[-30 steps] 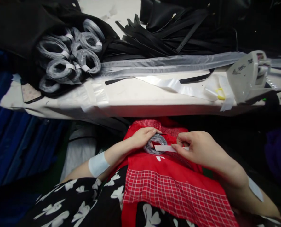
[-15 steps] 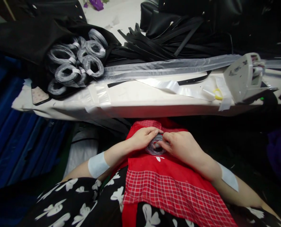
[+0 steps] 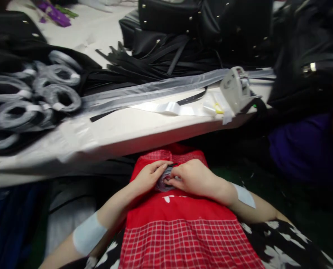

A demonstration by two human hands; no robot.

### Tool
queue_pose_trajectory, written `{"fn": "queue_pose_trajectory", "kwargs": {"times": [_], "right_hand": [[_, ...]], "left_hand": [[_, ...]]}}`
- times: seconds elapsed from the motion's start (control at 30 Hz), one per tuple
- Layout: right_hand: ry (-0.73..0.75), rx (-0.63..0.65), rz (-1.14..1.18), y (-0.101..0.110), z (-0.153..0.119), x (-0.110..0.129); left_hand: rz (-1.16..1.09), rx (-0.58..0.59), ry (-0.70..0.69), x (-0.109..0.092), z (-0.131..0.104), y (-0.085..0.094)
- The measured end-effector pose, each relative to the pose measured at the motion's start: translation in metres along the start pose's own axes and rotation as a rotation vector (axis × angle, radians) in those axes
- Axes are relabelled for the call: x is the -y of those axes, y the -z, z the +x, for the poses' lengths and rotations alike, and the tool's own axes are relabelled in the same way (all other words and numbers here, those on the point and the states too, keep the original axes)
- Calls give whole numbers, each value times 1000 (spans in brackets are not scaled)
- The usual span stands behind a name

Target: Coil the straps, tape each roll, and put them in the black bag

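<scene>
A small coil of greyish strap rests against the red apron at lap height. My left hand is closed on the coil's left edge, thumb on top. From the other side my right hand pinches it, with fingertips at the ring's centre. A thin dark strip shows between the two hands at the coil's upper edge. The fingers partly hide the coil.
A white-covered table runs just beyond my hands. Several wrapped coils lie on its left, black straps behind. A tape dispenser stands near the right end. Black bags are piled at the back; purple cloth is at right.
The view has turned to the right, so the table and its coils have shifted left. Both hands stay on the coil; a dark strip now shows between them.
</scene>
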State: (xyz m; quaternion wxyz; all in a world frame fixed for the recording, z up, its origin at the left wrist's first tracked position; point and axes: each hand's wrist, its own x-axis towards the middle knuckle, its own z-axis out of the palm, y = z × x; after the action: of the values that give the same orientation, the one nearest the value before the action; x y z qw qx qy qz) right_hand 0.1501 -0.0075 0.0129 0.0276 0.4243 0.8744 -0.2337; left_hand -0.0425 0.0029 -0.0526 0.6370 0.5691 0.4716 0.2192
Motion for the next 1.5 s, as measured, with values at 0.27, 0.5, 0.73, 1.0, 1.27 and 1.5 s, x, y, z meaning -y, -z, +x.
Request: {"fn": "queue_pose_trajectory", "kwargs": {"times": [0.27,0.5,0.73,1.0,1.27,1.5], "right_hand": [[19,67,8,4,-4,-9],[-91,-27,17,-16,10,-11],[-62,-82,455,-11,1,-34],[-235,-282,763,-38,18,-52],[-353,-19,1316,-76,34,-56],[-345,-286,1373,-81,30,-40]], "left_hand": [[-185,31,235,12,12,2],[-119,18,158,0,13,-4],[-62,48,54,0,13,-7],[122,71,-80,-9,9,-19],[249,3,-324,-7,5,-24],[281,-133,-481,-4,-5,-23]]}}
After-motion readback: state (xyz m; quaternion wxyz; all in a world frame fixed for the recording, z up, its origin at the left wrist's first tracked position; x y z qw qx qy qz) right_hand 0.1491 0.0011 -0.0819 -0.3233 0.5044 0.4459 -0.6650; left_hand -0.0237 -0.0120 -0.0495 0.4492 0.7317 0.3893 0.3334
